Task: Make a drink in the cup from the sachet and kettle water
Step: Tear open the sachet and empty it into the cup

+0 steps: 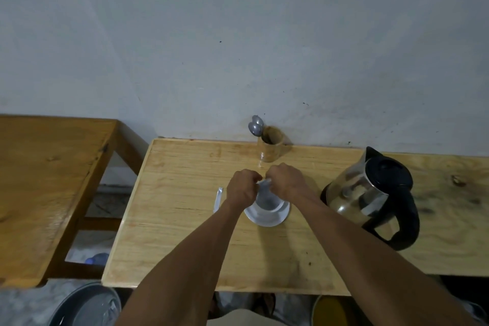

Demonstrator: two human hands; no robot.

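Note:
A white cup [267,205] stands on a white saucer [275,219] near the middle of the light wooden table [185,219]. Directly above the cup, my left hand [242,189] and my right hand [287,180] both pinch a small pale sachet [264,184] between their fingertips. Most of the sachet is hidden by my fingers, and I cannot tell whether it is torn. A steel and glass kettle [367,193] with a black lid and handle stands to the right of the cup. A metal spoon [218,200] lies on the table left of the saucer.
A wooden holder [271,147] with spoons stands at the wall behind the cup. A darker wooden table [47,180] stands to the left across a gap. Under the tables are a metal basin [87,304] and a yellow container [333,312].

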